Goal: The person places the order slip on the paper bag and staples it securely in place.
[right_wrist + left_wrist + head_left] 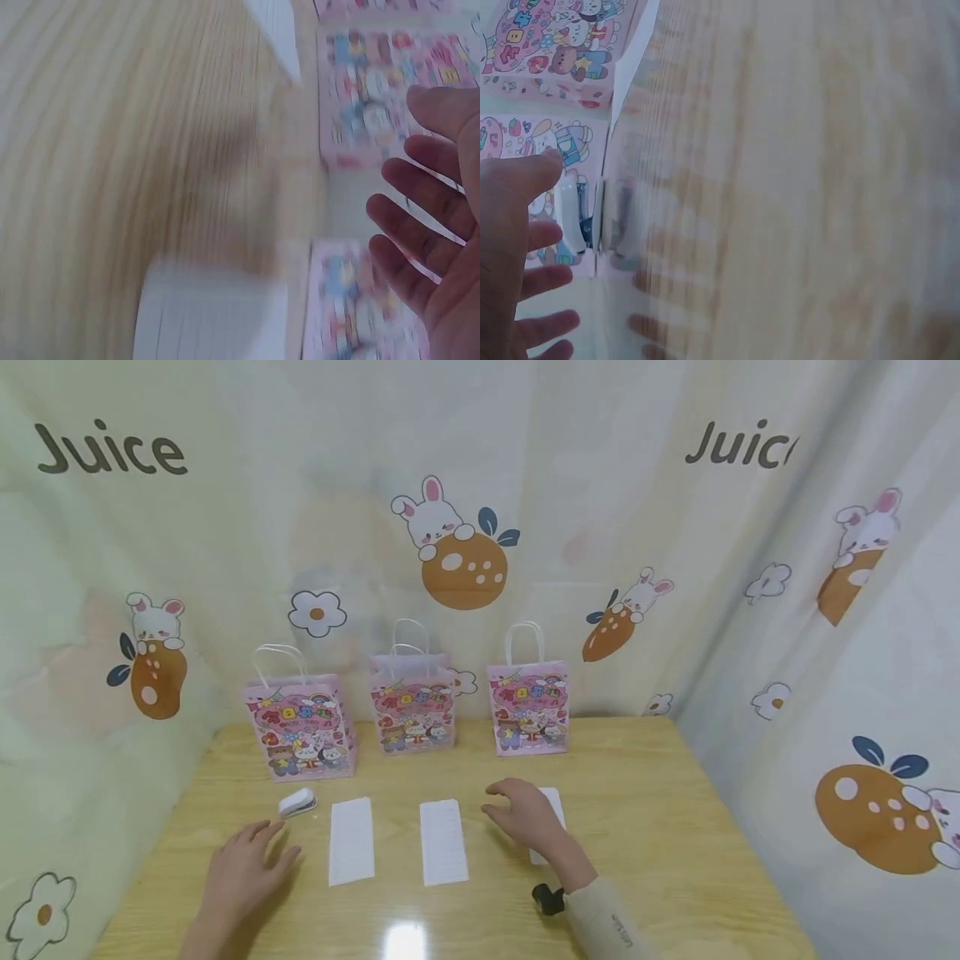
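My left hand (242, 870) hovers over the left of the table with fingers spread, holding nothing. Just beyond its fingertips lies a small white stapler (297, 802), also visible beside the fingers in the left wrist view (570, 214). My right hand (529, 817) reaches over the right side, its fingers loosely bent with nothing in them. It partly covers one white lined paper slip (556, 806). Two more slips lie flat between the hands, a left one (351, 842) and a middle one (443, 842).
Along the back of the table stand three pink cartoon paper bags with white handles: left (300, 727), middle (412, 710) and right (528, 710). A patterned curtain (585, 468) hangs behind and beside the wooden table (637, 793). A black wrist device (548, 900) sits at the right sleeve.
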Demonstrator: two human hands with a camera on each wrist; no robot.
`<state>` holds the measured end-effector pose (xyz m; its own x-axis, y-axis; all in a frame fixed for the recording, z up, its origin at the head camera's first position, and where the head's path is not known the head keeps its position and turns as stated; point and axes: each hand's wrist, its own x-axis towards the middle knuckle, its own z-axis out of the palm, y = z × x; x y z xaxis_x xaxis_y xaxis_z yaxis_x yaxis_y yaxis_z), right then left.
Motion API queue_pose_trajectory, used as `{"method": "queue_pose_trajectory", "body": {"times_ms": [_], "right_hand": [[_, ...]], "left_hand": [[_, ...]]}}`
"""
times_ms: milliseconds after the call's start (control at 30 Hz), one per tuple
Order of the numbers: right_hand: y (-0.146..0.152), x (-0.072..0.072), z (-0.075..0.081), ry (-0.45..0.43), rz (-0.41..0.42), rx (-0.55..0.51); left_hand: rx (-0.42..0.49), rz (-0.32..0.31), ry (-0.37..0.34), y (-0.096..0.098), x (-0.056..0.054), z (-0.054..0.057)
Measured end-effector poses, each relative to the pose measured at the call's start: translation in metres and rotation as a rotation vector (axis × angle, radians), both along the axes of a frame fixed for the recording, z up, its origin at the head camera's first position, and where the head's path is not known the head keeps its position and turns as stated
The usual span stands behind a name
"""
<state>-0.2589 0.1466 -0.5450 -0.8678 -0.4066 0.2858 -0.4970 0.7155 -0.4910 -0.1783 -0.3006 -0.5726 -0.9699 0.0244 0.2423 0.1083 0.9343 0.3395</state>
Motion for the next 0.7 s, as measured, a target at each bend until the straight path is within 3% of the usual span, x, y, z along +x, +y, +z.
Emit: {"method": "queue_pose_trajectory", "body": {"times_ms": [233, 467, 700], "right_hand": [[-0.074, -0.023, 0.001, -0.04, 0.109, 0.035], [-0.125, -0.039, -0.007, -0.163, 0.165, 0.04], [-0.164, -0.056, -0.026, -0.172, 0.166, 0.056]], "left_hand": [[0.045, -0.006, 0.075, -0.003, -0.003, 0.003], [0.073, -0.011, 0.016, -0.003, -0.007, -0.005], [0.113, 0.007, -0.019, -0.007, -0.007, -0.003]]}}
